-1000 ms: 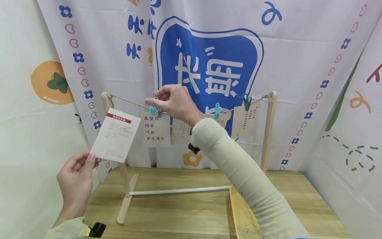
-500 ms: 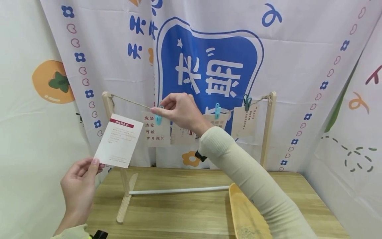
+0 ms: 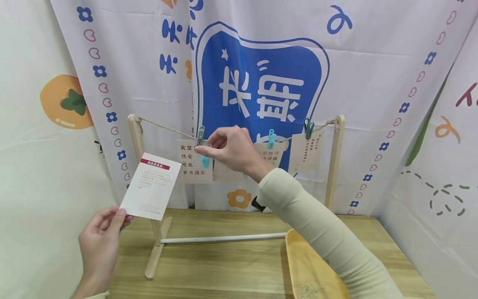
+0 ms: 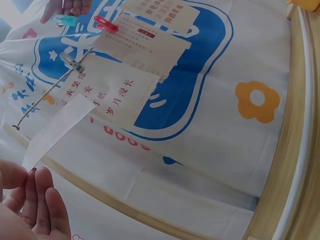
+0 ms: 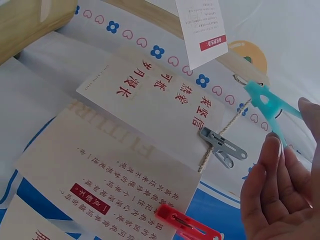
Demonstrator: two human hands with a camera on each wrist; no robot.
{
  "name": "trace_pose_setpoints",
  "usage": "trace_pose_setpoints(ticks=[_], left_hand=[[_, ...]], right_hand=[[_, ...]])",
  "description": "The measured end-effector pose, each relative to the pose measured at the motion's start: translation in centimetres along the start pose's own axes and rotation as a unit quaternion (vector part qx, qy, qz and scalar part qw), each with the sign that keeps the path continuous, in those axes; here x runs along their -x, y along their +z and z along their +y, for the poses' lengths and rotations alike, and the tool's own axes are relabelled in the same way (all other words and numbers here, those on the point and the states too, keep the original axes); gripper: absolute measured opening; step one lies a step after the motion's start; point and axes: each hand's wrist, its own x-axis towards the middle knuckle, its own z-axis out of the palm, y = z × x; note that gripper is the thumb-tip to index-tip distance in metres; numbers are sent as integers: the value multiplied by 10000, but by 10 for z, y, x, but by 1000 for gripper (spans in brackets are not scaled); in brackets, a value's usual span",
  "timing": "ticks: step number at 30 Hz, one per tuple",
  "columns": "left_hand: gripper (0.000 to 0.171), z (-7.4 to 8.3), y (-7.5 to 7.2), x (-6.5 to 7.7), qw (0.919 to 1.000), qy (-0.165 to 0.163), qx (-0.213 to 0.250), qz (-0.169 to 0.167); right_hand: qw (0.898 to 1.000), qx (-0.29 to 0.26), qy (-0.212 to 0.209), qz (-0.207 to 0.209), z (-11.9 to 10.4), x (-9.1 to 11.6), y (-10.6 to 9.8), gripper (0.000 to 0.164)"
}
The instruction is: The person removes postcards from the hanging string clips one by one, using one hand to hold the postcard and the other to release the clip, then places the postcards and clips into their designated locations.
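My left hand [image 3: 101, 238] pinches a white card [image 3: 151, 189] with a dark red heading by its lower left corner, thumb on the front. In front of the string, my right hand [image 3: 235, 148] pinches a teal clothespin [image 5: 265, 102] by its handles, seen in the right wrist view with its jaws pointing away from the fingers. Close by, a grey clothespin [image 5: 220, 145] on the string [image 4: 47, 95] holds a card with large red characters [image 5: 155, 97]. A red clothespin [image 5: 185, 225] clips the neighbouring card [image 5: 107, 170]; in the head view the right hand hides it.
The string spans two wooden posts [image 3: 335, 166]. Further right on it hang more cards, under a light blue clothespin [image 3: 271, 139] and a dark green one [image 3: 308, 128]. A white bar [image 3: 224, 238] joins the stand's feet. A yellow tray [image 3: 295, 259] lies under my right forearm.
My right hand has moved right and down with the teal clothespin, uncovering the grey one on the string. My left hand and its card have shifted slightly right and lower.
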Motion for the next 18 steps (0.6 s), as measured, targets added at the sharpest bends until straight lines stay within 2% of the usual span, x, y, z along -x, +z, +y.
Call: trace_pose_setpoints(ticks=[7, 13, 18], left_hand=[[9, -10, -3, 6, 9996, -221, -129, 84], [7, -18, -6, 11, 9995, -270, 84, 136], [6, -23, -6, 15, 9990, -429, 76, 53]], right_hand=[[9999, 122, -27, -77, 7, 12, 1, 29], [9997, 162, 126, -102, 15, 20, 1, 29], [9995, 223, 206, -75, 22, 24, 3, 27]])
